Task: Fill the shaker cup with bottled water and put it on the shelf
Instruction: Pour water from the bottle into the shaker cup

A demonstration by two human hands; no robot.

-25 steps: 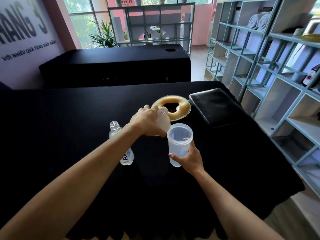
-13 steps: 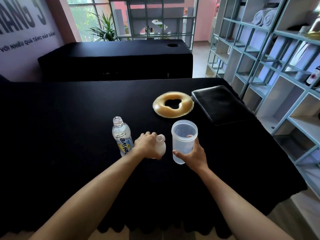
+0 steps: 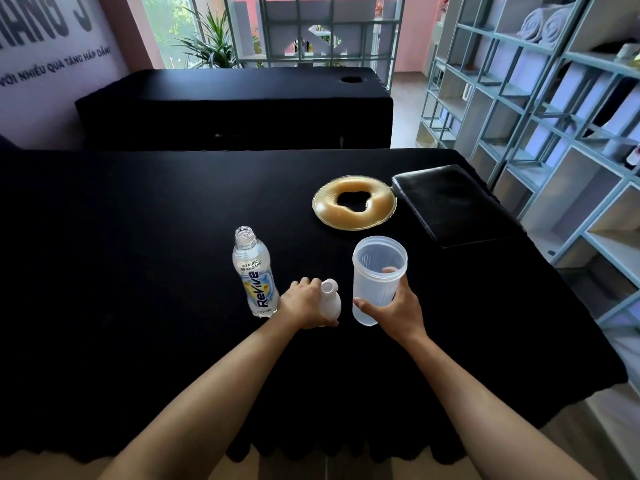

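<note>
A translucent shaker cup (image 3: 377, 271) stands open-topped on the black table (image 3: 138, 237), with my right hand (image 3: 394, 306) wrapped around its lower half. My left hand (image 3: 304, 304) holds the cup's white lid (image 3: 329, 303) down at the table surface, just left of the cup. An uncapped Revive water bottle (image 3: 254, 275) stands upright to the left of my left hand, close to it but apart. The blue-grey shelf unit (image 3: 554, 140) fills the right side.
A tan ring-shaped gel cushion (image 3: 353, 204) lies beyond the cup, and a black pad (image 3: 450, 202) lies to its right near the table's edge. A second black table (image 3: 235, 105) stands behind. Rolled towels (image 3: 543, 22) sit on an upper shelf.
My left hand has carried the lid from above the cup down to the table beside the bottle. The right hand has kept hold of the cup.
</note>
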